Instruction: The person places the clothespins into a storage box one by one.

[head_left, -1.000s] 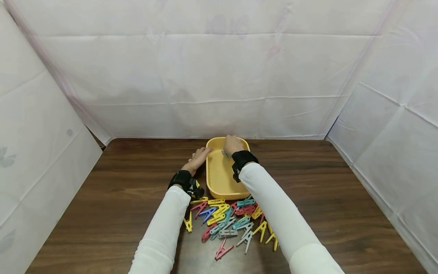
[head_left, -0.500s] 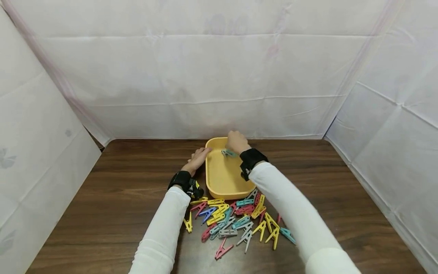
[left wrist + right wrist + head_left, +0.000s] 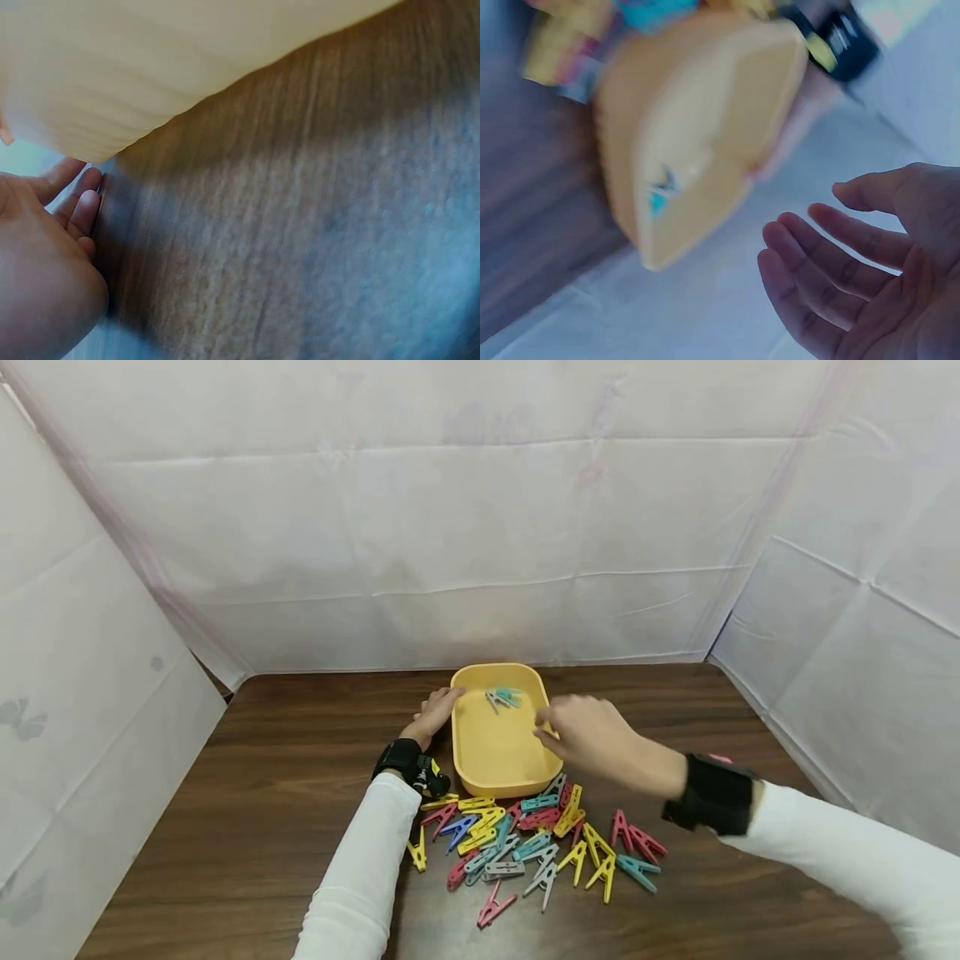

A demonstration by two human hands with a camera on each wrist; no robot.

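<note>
A yellow tray (image 3: 467, 758) stands on the brown table, with two clothespins (image 3: 503, 697), one teal and one grey, lying at its far end. My left hand (image 3: 435, 711) rests with straight fingers against the tray's left rim; in the left wrist view its fingers (image 3: 71, 206) lie on the wood beside the tray wall (image 3: 135, 67). My right hand (image 3: 581, 735) hovers open and empty over the tray's right rim. The right wrist view shows its relaxed fingers (image 3: 832, 255) above the blurred tray (image 3: 697, 127).
A heap of coloured clothespins (image 3: 525, 843) lies on the table just in front of the tray, spreading right to pink ones (image 3: 633, 839). White sheets wall in the table at the back and both sides.
My right hand let go of the teal clothespin at the tray's far end and drew back to the right, now empty. The left hand stayed at the tray's rim.
</note>
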